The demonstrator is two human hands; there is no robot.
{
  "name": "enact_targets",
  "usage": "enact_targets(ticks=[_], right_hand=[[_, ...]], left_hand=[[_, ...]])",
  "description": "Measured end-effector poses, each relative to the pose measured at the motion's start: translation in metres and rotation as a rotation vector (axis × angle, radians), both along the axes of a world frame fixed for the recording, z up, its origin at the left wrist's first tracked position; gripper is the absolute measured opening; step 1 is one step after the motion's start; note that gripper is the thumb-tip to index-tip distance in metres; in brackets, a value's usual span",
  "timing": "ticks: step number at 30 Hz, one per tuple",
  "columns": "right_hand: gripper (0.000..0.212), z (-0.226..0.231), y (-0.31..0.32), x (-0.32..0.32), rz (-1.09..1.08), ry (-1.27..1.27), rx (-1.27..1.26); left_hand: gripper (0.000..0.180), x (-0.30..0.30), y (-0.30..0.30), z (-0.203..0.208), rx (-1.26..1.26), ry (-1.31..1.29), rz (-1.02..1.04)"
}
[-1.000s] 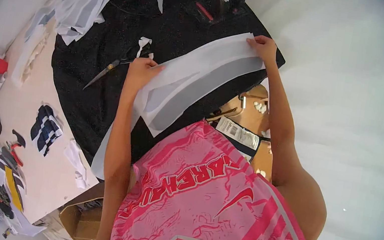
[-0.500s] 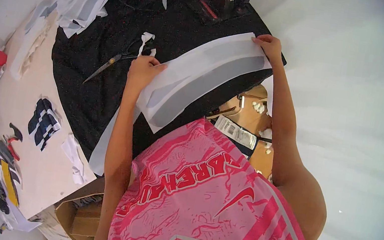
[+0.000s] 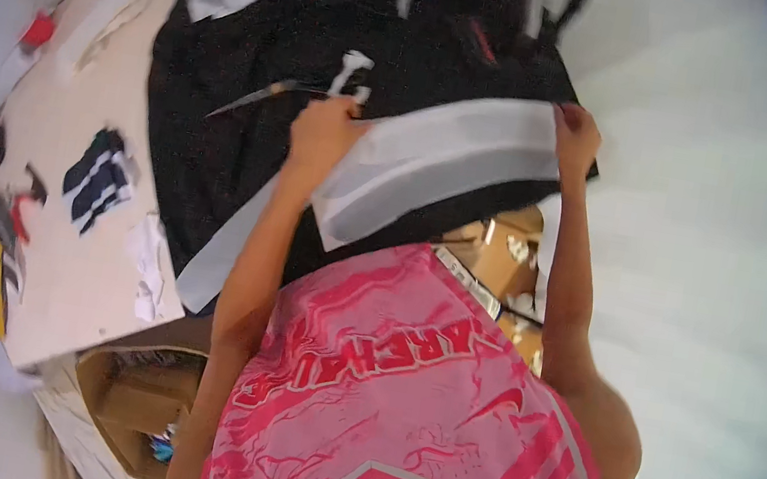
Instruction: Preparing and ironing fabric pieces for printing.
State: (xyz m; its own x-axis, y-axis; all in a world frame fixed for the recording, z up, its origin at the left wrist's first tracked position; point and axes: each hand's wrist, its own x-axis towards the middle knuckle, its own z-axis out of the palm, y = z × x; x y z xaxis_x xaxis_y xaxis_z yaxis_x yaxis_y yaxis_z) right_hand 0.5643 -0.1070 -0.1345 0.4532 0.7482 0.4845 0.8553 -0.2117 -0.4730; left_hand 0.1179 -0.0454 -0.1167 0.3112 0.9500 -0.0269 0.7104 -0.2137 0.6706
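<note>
2 hands [image 3: 324, 136] [image 3: 576, 142] apart, pinching white-grey strip [image 3: 460, 143] at ends | black cloth [image 3: 199, 158] beneath

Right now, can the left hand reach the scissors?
Probably yes: the scissors lie on the black cloth beside the left hand, their blades uncovered. But that hand pinches the white-and-gray strip, so it would likely need to let go first.

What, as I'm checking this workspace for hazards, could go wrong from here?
The scissors lie close to the left grip, so a sideways move might nudge them or nick a finger. The white-and-grey strip may crease if the right grip slips. White scraps just beyond the left grip could get caught under the strip.
</note>
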Motion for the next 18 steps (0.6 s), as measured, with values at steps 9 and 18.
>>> enact_targets(ticks=[9,18], right_hand=[[0.025,0.055,0.091,-0.259,0.947,0.017,0.046],[0.033,0.053,0.164,-0.292,1.268,-0.482,-0.558]], left_hand=[[0.029,-0.045,-0.014,0.037,0.435,-0.035,0.105],[0.013,-0.094,-0.032,0.084,0.544,-0.248,0.211]])
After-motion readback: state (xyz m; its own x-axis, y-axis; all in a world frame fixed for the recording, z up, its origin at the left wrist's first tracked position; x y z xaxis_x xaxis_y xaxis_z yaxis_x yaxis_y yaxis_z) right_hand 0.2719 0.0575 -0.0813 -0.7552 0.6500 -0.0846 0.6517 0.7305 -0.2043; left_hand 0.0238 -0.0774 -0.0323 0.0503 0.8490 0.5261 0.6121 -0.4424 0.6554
